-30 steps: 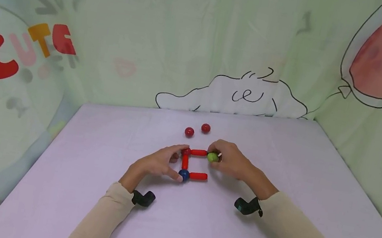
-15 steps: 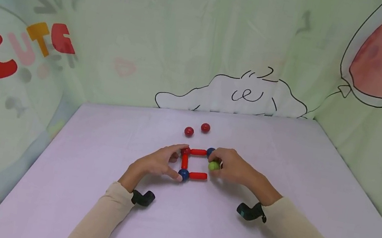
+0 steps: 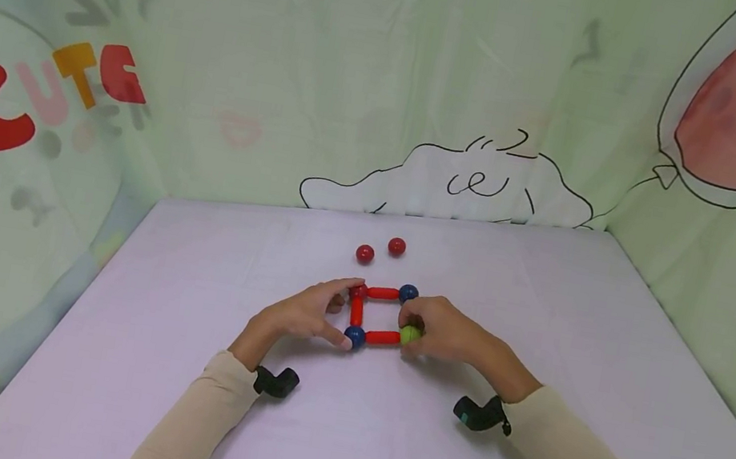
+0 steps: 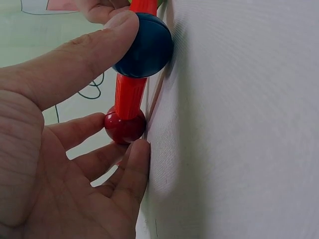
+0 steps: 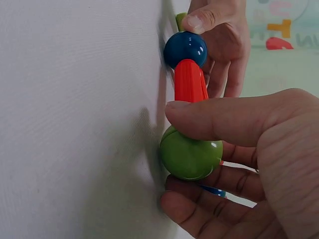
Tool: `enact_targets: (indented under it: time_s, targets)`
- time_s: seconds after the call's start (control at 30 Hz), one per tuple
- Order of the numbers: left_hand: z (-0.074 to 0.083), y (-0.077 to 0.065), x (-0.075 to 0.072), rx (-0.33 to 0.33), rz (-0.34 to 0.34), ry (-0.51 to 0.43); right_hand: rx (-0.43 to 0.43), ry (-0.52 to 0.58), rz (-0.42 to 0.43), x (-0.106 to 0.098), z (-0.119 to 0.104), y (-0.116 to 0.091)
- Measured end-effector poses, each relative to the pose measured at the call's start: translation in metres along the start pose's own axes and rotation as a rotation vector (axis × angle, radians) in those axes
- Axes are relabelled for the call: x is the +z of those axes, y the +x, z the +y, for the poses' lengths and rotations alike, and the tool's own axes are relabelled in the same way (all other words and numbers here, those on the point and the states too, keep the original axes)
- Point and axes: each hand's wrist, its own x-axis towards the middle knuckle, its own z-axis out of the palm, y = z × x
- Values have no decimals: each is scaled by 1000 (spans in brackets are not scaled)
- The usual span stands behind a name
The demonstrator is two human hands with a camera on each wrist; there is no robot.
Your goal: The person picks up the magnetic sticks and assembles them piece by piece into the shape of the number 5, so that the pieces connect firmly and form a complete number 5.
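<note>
Red toy rods and coloured balls form a squarish frame on the table. My left hand [image 3: 307, 309] spans its left side: the thumb presses the near blue ball [image 4: 147, 47] and the fingers touch the far red ball [image 4: 124, 124], a red rod [image 3: 357, 311] between them. My right hand [image 3: 444, 332] pinches a green ball [image 5: 191, 152] between thumb and fingers, right at the free end of the near red rod [image 3: 382, 337]. The far red rod [image 3: 382, 293] leads to a second blue ball [image 3: 408, 293], just beyond the right hand's knuckles.
Two loose red balls, a left one [image 3: 365, 254] and a right one [image 3: 397, 246], lie behind the frame. A pale cloth covers the table [image 3: 333, 435]. Printed curtains [image 3: 257, 65] stand behind it and at both sides.
The right hand has brought the green ball from beside the far right corner toward me, to the near rod's end. The far blue ball has come into view. The left hand stays put.
</note>
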Motion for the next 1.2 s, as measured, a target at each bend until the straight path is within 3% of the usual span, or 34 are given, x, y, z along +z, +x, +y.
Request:
enact_targets:
  time_s: [0.43, 1.2]
  targets:
    - [1, 0, 1, -7, 2, 10, -66, -17, -1, 4, 3, -1]
    - [4, -2, 0, 20, 2, 40, -30, 45, 67, 12, 3, -5]
